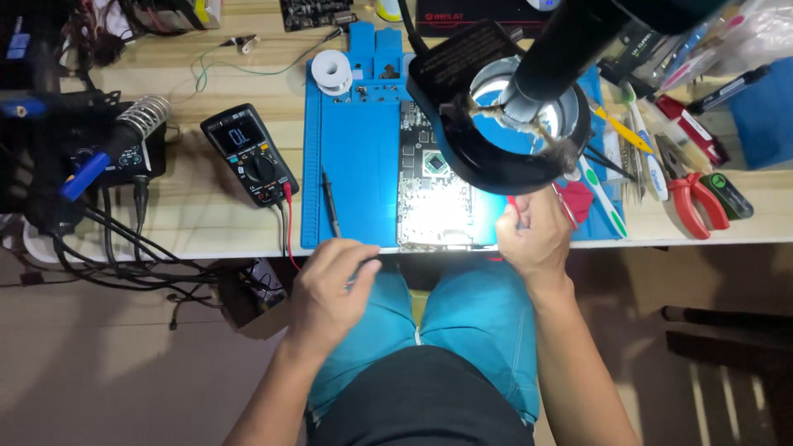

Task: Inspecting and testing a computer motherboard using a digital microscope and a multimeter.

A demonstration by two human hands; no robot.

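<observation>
A: Head view, looking straight down, and nearest us at 6 o'clock are the blue shorts [462, 322]. Just above them, 2 hands at the bench edge.

B: Left hand [330, 289] first: fingers curled loosely around a thin dark probe, its tip poking out toward 2 o'clock. How tight that hold is, I cannot tell.

A: Right hand [535, 239] is pinched closed on a red probe [514, 206], tip aimed at 11 o'clock.

B: And the target, the circuit board [434, 177], lies flat on the blue mat [355, 165], long axis running 12 to 6 o'clock. From the right hand it sits at 10 o'clock, just beside; from the left it is at 1 o'clock, a bit further off.

A: So, in my judgement, the right hand is the nearer one.

B: A spare black probe [330, 202] lies on the mat, left of the board. Further at 9 o'clock, the multimeter [250, 153], leads trailing off the bench edge.

A: Over the board's top end hangs the ring-lit magnifier [496, 124], casting glare on the lower half. Red-handled pliers [690, 194] are at 3 o'clock, and a solder spool [334, 70] is far back at 12.
</observation>
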